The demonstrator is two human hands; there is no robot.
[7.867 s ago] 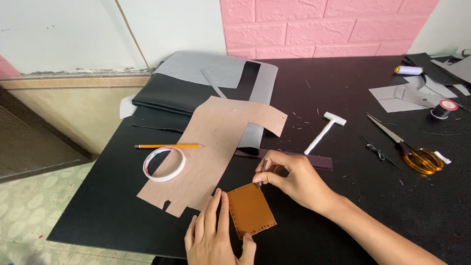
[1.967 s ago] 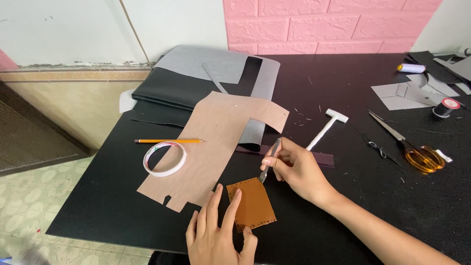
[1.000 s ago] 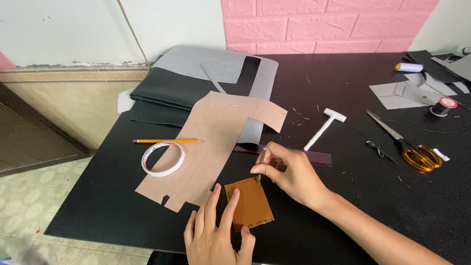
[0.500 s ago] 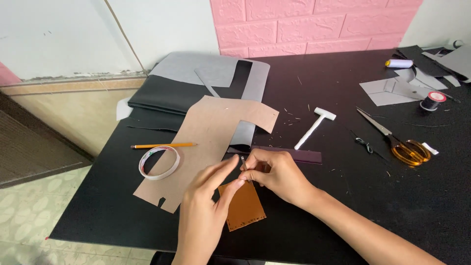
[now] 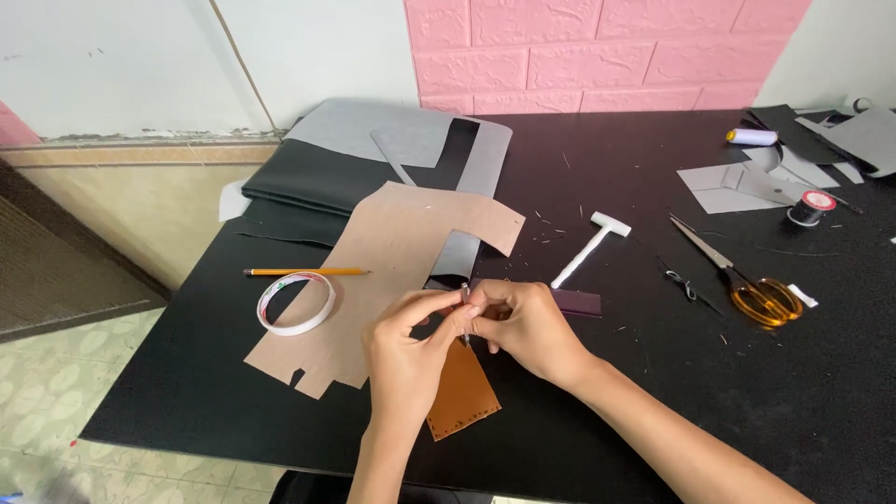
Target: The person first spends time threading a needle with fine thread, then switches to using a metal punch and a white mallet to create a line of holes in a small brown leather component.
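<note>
Both hands meet over the near middle of the black table (image 5: 653, 392). My right hand (image 5: 525, 327) pinches a thin metal needle-like tool (image 5: 465, 301), its tip pointing up. My left hand (image 5: 406, 359) touches the same tool with thumb and forefinger. Just beneath the hands lies a small brown leather piece (image 5: 462, 397) with a row of holes along its edge. It rests flat on the table, partly hidden by my fingers. A large tan cardboard pattern (image 5: 392, 271) lies to the left of the hands.
A tape roll (image 5: 296, 303) and a pencil (image 5: 306, 273) lie left. A white T-shaped tool (image 5: 590, 247), orange-handled scissors (image 5: 751, 285), small snips (image 5: 681, 285), a thread spool (image 5: 810, 207), grey paper pieces (image 5: 737, 187) and dark folded sheets (image 5: 327, 177) lie around.
My left hand lifted off the brown leather piece and came up to join my right hand at the thin tool. The leather piece now lies uncovered on the table.
</note>
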